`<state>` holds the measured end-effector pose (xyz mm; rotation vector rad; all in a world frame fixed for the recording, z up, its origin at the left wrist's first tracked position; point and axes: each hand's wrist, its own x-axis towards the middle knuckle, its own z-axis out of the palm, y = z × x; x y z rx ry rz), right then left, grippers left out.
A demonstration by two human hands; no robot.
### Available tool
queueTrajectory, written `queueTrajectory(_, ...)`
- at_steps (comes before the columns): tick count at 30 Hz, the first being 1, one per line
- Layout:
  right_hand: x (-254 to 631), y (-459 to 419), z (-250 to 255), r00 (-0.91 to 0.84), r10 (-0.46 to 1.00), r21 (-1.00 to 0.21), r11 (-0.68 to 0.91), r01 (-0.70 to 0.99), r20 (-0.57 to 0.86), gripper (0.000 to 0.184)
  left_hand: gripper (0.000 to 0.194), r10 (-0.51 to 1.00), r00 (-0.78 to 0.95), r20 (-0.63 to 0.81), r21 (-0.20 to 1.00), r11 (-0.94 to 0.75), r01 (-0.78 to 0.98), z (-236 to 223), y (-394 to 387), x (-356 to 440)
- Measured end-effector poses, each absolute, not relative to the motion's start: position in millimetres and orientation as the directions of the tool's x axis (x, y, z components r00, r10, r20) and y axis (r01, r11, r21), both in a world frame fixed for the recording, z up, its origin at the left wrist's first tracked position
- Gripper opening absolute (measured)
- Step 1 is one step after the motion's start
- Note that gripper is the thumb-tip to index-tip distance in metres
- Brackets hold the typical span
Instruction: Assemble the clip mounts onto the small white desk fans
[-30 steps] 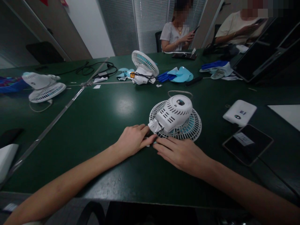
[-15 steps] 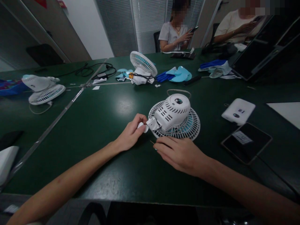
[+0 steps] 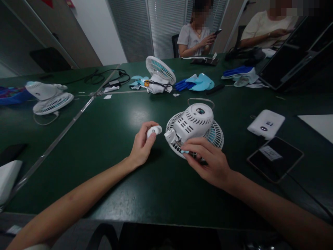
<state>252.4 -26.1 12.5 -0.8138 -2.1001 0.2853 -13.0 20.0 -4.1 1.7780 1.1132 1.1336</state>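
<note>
Head view: left hand [image 3: 142, 146] pinches a white part [image 3: 155, 131]; right hand [image 3: 210, 159] grips a mostly hidden light-blue piece [image 3: 184, 151] near the fan [image 3: 194, 121], grille-down on green tabletop [image 3: 140, 199] spreading to its near edge.

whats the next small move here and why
Perhaps set the small white part down on the green table: the left hand grips it clear of the nearest fan, while the right hand pinches a small light-blue piece, so neither hand is free.
</note>
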Motion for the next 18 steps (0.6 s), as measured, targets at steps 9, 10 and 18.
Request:
queueTrajectory(9,253,-25,12,-0.415,0.63,-0.45,0.769,0.454,0.657,0.031,0.033,0.878,0.311,0.364,0.858,-0.446,0.253,2,21,-6)
queueTrajectory(10,253,-25,12,-0.421,0.623,-0.444,0.775,0.45,0.66,0.032,0.033,0.878,0.312,0.364,0.853,-0.448,0.266,2,21,-6)
queueTrajectory(18,255,-24,9,-0.447,0.607,-0.424,0.788,0.447,0.657,0.036,0.03,0.9,0.359,0.249,0.877,-0.367,0.311,5,12,2)
